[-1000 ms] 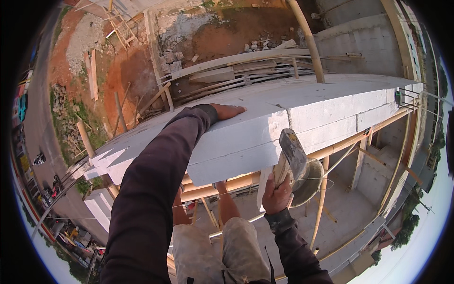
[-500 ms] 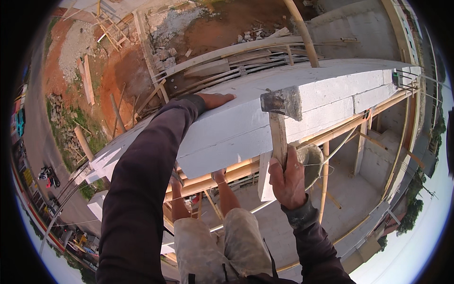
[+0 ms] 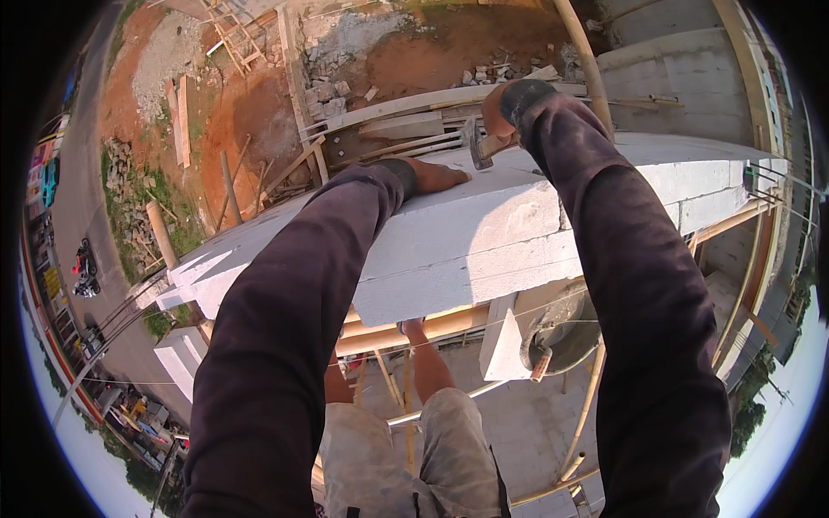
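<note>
A wall of white lightweight blocks [image 3: 414, 250] runs across in front of me. My left hand [image 3: 439, 177] lies on the top of it, fingers stretched out and holding nothing. To its right, my right hand [image 3: 496, 114] reaches over to the wall's far side, gripping a hammer by its wooden handle. The metal head of the hammer [image 3: 474, 143] is down by the far edge of the wall's top. My right sleeve covers part of the wall, and the right fingers are partly hidden.
A bucket [image 3: 587, 332] with grey mortar hangs or stands on the near side; a trowel handle [image 3: 541, 366] sticks out of it. Bamboo poles [image 3: 449, 324] run beneath the wall near my legs. Planks and rubble lie beyond it, and a road far below left.
My right hand has carried the hammer from the near face up and over to the wall's far side, turning the head downward. My left hand stays on the wall top.
</note>
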Demonstrator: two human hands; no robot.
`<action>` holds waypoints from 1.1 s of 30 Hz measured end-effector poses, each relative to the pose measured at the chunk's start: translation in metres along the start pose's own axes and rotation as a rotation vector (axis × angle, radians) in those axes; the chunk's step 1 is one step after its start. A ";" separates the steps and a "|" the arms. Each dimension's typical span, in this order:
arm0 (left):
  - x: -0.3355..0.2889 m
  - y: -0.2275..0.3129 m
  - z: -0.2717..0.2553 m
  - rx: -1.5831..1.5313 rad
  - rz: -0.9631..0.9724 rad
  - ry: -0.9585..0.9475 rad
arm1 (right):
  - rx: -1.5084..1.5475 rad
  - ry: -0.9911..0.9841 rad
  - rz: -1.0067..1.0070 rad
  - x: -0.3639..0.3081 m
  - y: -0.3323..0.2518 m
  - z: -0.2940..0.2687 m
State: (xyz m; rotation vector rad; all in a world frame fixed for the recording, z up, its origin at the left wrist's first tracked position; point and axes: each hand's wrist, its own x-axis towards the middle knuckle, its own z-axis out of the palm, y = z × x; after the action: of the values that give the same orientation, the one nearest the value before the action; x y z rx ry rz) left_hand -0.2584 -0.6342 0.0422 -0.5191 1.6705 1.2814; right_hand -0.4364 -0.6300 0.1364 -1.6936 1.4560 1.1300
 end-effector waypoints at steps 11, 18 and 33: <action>-0.084 0.005 -0.003 -0.123 0.022 -0.068 | 1.167 0.841 0.276 -0.200 -0.062 0.073; -0.238 -0.073 0.035 0.161 0.154 0.241 | 1.599 1.025 0.547 -0.264 -0.213 0.134; -0.222 -0.108 0.049 0.022 0.284 0.351 | 1.475 1.418 0.731 -0.205 -0.337 0.097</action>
State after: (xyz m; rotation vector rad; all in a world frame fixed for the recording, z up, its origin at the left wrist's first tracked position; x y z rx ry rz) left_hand -0.0491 -0.6739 0.1766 -0.5289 2.1078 1.4331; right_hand -0.1311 -0.3900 0.2544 -0.5774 2.6456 -1.2215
